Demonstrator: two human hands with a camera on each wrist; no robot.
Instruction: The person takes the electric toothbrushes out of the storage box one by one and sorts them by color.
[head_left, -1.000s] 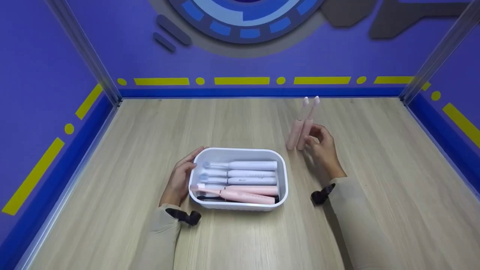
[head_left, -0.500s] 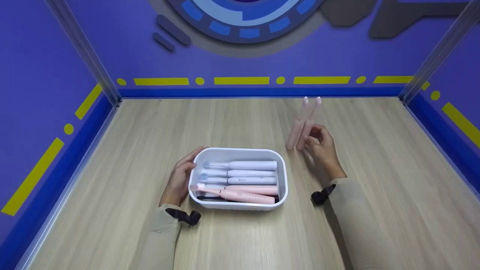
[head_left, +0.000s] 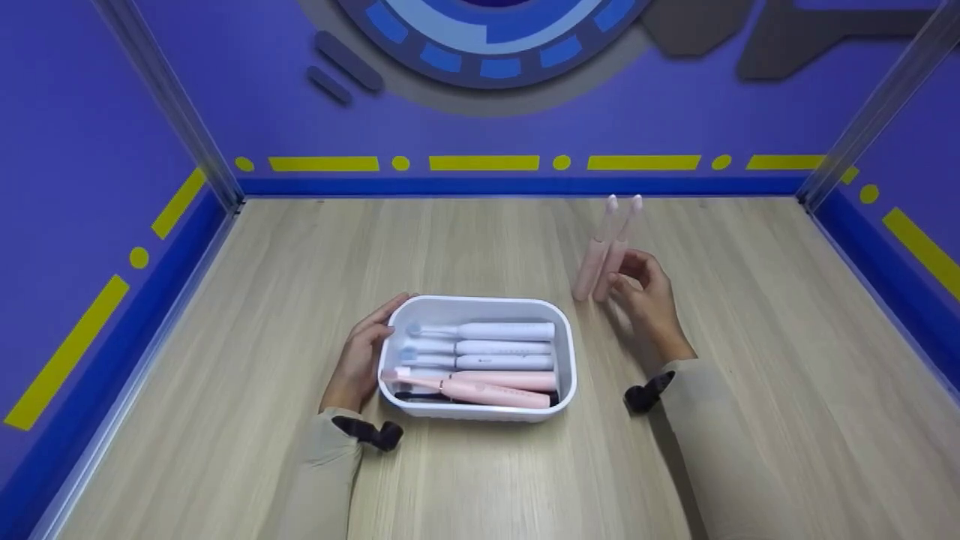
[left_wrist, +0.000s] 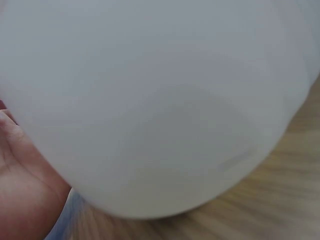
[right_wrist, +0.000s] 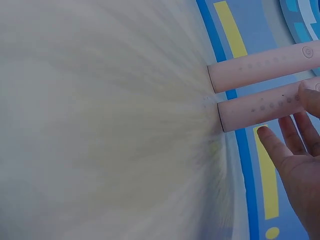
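My left hand (head_left: 355,364) grips the left end of a white plastic bin (head_left: 480,412), thumb at the rim. In the left wrist view the bin's outer wall (left_wrist: 160,110) hides most of that hand. Inside lie several electric toothbrushes: white ones (head_left: 506,331) at the back, pink ones (head_left: 495,392) in front, and something black partly covered beneath. To the right of the bin, two pink electric toothbrushes stand upright side by side. My right hand (head_left: 651,304) pinches the right toothbrush (right_wrist: 265,106) by its handle; the left toothbrush (right_wrist: 260,67) stands untouched.
A wood-grain tabletop (head_left: 300,255) lies under everything. Blue-purple panels with yellow dashes (head_left: 484,162) wall off the back and both sides, with metal posts (head_left: 169,105) at the rear corners. A black wrist camera (head_left: 367,433) sits on each sleeve.
The right toothbrush's head has shifted very slightly to the right over the last second. Both hands and the bin are otherwise in the same places.
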